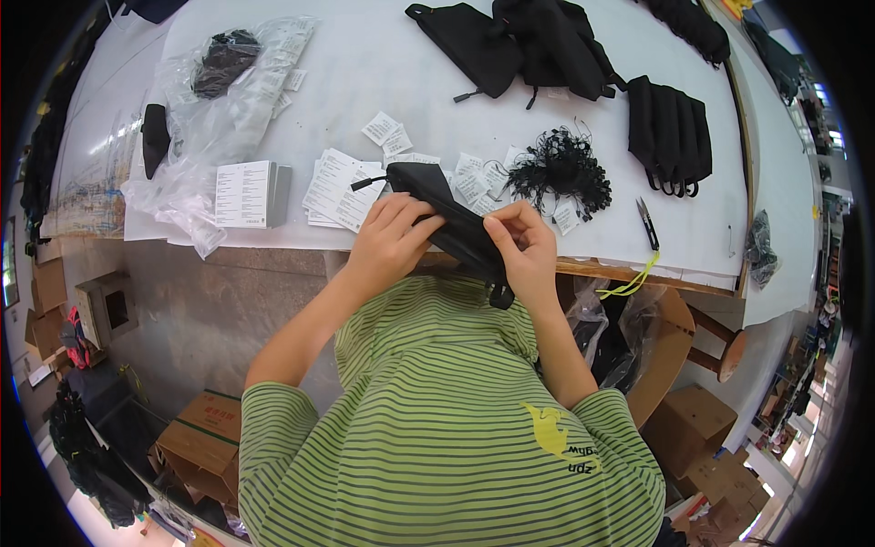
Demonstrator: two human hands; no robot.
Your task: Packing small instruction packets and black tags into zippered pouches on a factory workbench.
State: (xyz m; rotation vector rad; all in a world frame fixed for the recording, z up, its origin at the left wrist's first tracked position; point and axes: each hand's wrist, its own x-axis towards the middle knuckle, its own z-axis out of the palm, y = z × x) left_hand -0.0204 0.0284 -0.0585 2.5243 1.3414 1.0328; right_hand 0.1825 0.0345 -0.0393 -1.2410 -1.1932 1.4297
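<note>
One black, elongated fabric pouch (465, 240); left hand (394, 239) and right hand (527, 252) apart, both gripping it; step, apparently: two-handed handling; next move likely calls for firm support.

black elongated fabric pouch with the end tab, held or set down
Held: the left hand grips the pouch, and the right hand pinches its edge.

head fisheye, close above wearer (437, 419), facing down onto table (346, 73).
</note>
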